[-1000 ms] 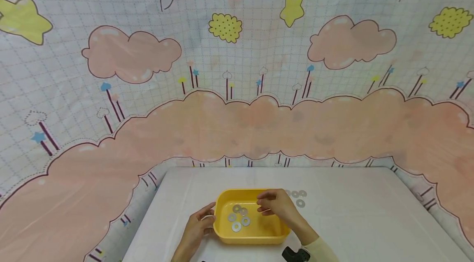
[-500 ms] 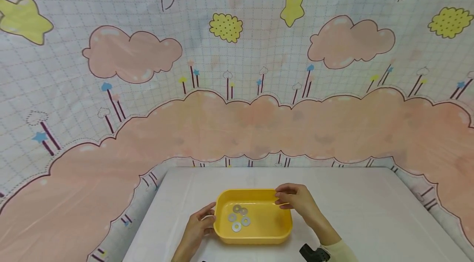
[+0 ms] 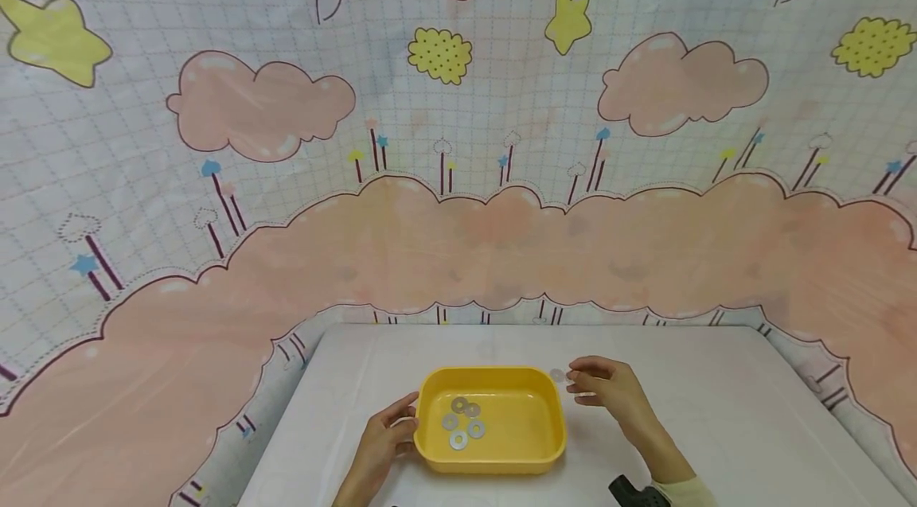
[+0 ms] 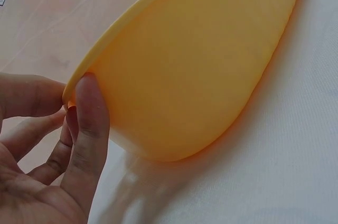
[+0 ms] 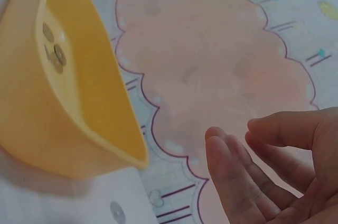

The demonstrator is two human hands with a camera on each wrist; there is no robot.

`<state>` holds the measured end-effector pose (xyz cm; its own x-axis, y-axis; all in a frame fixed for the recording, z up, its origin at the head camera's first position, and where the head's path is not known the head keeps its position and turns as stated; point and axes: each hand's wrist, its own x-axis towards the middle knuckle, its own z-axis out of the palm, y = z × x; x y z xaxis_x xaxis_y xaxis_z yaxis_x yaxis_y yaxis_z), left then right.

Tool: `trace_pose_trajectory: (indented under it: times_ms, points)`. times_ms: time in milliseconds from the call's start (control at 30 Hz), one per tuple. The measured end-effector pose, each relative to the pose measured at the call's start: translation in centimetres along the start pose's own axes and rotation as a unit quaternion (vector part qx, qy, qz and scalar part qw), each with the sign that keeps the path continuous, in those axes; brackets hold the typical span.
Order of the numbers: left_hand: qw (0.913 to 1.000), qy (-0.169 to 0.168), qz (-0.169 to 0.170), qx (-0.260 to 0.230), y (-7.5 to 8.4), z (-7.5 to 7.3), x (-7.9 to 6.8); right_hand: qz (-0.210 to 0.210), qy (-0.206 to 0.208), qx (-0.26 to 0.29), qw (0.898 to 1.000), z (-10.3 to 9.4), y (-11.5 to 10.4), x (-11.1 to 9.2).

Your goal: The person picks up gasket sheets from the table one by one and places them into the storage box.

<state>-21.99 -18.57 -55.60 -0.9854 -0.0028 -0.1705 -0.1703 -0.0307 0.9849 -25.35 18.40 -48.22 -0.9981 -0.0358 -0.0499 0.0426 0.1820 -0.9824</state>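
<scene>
A yellow plastic tray [image 3: 501, 466] stands on the white table. Several flat grey rings like metal washers [image 3: 458, 439] lie in its left half. My left hand [image 3: 383, 439] holds the tray's left end; in the left wrist view its thumb [image 4: 91, 123] lies against the outer wall just under the rim, with the index finger at the rim's edge. My right hand [image 3: 609, 388] is over the table right of the tray, fingers loosely bent and thumb apart, nothing between them. Close to its fingertips, one washer [image 3: 557, 375] shows on the table; the hand covers the spot beside it.
The white tabletop [image 3: 723, 427] extends to both sides and behind the tray. Past its far edge hangs a cloth [image 3: 501, 252] printed with clouds and stars. A dark device [image 3: 634, 493] sits at my right wrist, by the pale sleeve [image 3: 688, 493].
My right hand has moved right, from over the tray to the table beyond its right end. The left hand and the tray stay put; the washers in the tray look the same.
</scene>
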Motion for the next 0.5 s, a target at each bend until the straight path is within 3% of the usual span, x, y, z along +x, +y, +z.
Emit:
trace_pose_trajectory:
  times_ms: [500]
  points:
    - [1.0, -0.003, 0.004, -0.003, 0.0, -0.1, 0.0, 0.011, 0.066, -0.039, 0.997, -1.9, 1.7, 0.4]
